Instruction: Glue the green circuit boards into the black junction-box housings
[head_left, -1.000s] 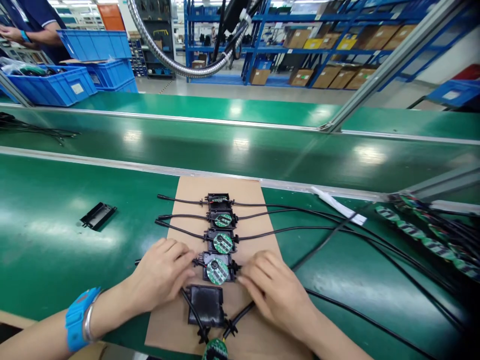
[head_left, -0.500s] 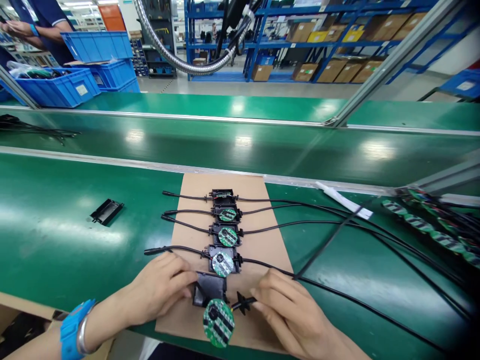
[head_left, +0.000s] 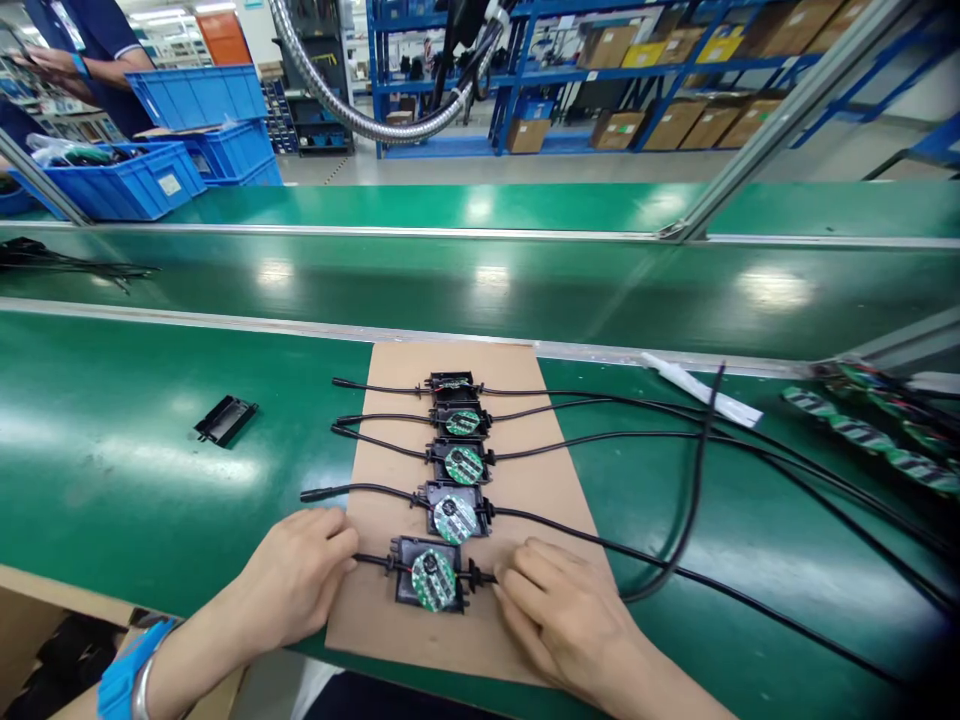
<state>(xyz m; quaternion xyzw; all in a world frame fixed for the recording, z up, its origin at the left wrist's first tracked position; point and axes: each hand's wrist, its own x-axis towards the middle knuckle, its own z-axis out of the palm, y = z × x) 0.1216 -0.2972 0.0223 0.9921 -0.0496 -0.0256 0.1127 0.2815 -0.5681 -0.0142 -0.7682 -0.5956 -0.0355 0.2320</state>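
Observation:
A brown cardboard sheet [head_left: 525,640] lies on the green bench and carries a column of several black housings, each with a round green circuit board and black cables. The nearest housing [head_left: 427,586] holds its green board [head_left: 433,580] flat inside. My left hand [head_left: 296,578] pinches the cable stub at that housing's left side. On the right side, my right hand [head_left: 562,615] pinches the cable [head_left: 675,575] where it enters. The housing above it [head_left: 454,512] lies untouched.
A loose black cover [head_left: 225,420] lies on the bench to the left. Green boards with cables [head_left: 862,435] are piled at the right. A white strip [head_left: 701,390] lies by the conveyor rail. Blue crates [head_left: 120,175] and another person's arm [head_left: 71,65] are far left.
The green board that hung loose below the nearest housing now sits inside it. Both hands moved from the housing and connector to the cables at its two sides.

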